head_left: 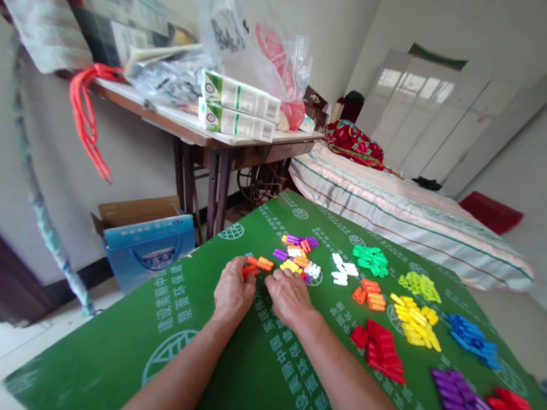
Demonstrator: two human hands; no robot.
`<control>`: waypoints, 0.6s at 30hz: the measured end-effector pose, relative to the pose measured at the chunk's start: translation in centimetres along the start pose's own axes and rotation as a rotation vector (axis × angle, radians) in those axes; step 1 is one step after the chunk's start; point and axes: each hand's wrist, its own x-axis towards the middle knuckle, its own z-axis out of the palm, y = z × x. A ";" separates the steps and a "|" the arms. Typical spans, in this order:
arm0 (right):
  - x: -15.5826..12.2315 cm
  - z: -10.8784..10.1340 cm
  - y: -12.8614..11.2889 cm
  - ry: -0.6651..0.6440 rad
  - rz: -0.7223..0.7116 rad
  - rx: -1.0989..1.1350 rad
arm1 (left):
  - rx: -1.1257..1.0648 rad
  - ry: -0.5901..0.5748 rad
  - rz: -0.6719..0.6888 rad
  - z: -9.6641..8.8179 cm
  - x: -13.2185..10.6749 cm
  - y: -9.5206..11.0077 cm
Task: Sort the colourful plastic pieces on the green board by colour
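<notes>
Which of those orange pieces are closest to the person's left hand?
The orange pieces just beyond the left hand; the other orange ones lie farther right, in the mixed-colour heap or the separate all-orange pile.

Slim orange pieces (264, 264) lie close together on the green tabletop (97, 356). Just to their right spreads a mixed heap (300, 261): purple, white, yellow, orange, red.

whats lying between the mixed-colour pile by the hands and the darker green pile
In the head view, a small group of white pieces lies between the mixed-colour pile and the darker green pile.
</notes>
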 end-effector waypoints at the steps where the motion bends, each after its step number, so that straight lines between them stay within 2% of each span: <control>1: -0.6 -0.2 -0.3 -0.008 -0.012 -0.008 | 0.020 -0.021 0.010 -0.1 0.0 0.2; 6: -5.0 -1.1 -1.1 -0.047 -0.023 0.003 | 0.123 -0.086 0.092 -0.6 0.0 0.6; 10: -10.7 -1.7 -0.1 -0.010 0.096 0.098 | 0.164 -0.133 0.106 -1.0 0.2 0.9; 14: -17.9 -1.6 2.9 0.117 0.257 0.183 | 0.212 -0.169 0.087 -1.1 0.8 1.3; 18: -26.5 -0.7 7.6 0.264 0.488 0.137 | 0.285 -0.261 0.046 -1.0 1.5 1.8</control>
